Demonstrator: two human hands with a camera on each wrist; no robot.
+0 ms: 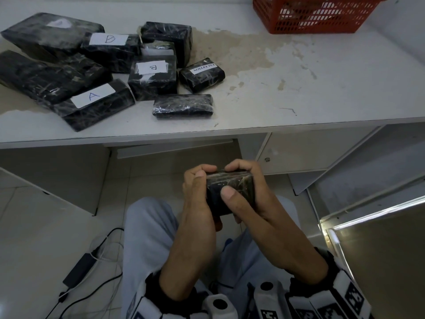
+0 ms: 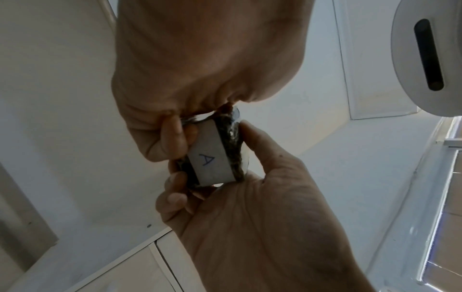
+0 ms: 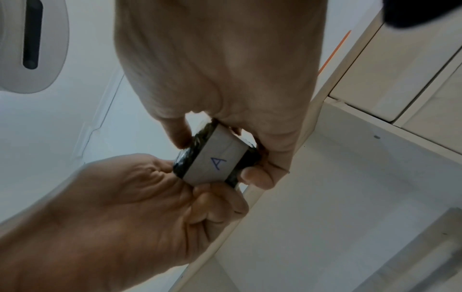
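I hold a small black plastic-wrapped parcel (image 1: 230,187) in both hands, low over my lap and in front of the table's edge. My left hand (image 1: 197,192) grips its left side, fingers curled over the far end. My right hand (image 1: 248,203) grips the right side, with the thumb pressed on the top face. The wrist views look up at the parcel's underside, which carries a white label marked "A" (image 2: 212,160) (image 3: 215,160). In the left wrist view my left hand (image 2: 200,59) is above and my right hand (image 2: 250,217) below.
On the white table (image 1: 299,88), at the left, lie several black wrapped parcels (image 1: 151,77), some labelled A, B or EXCEPTION (image 1: 202,74). A red basket (image 1: 315,14) stands at the back right. A power adapter and cables (image 1: 80,270) lie on the floor. An open cabinet door (image 1: 379,226) is on my right.
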